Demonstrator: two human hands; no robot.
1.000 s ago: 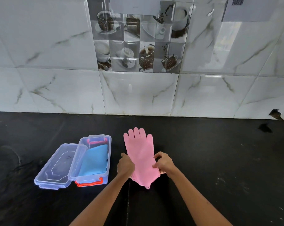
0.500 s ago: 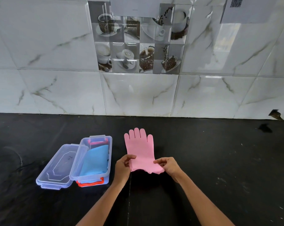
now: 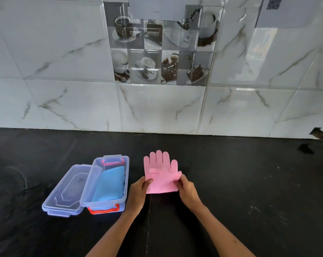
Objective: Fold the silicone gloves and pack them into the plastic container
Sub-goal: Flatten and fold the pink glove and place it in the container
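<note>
A pink silicone glove (image 3: 161, 173) lies on the black counter, fingers pointing to the wall, its cuff end folded up over the palm. My left hand (image 3: 138, 191) pinches the fold's left edge and my right hand (image 3: 186, 190) pinches its right edge. To the left stands a clear plastic container (image 3: 126, 175) with red clasps, open, with a folded blue glove (image 3: 110, 184) inside.
The container's clear lid (image 3: 68, 191) lies flat against its left side. The black counter (image 3: 249, 182) runs back to a white marble-tiled wall (image 3: 157, 108). A small dark chip (image 3: 317, 133) marks the wall's base at far right.
Both hands have lifted the pink glove's cuff end and carried it forward over the palm, so the glove is now folded to about half its length.
</note>
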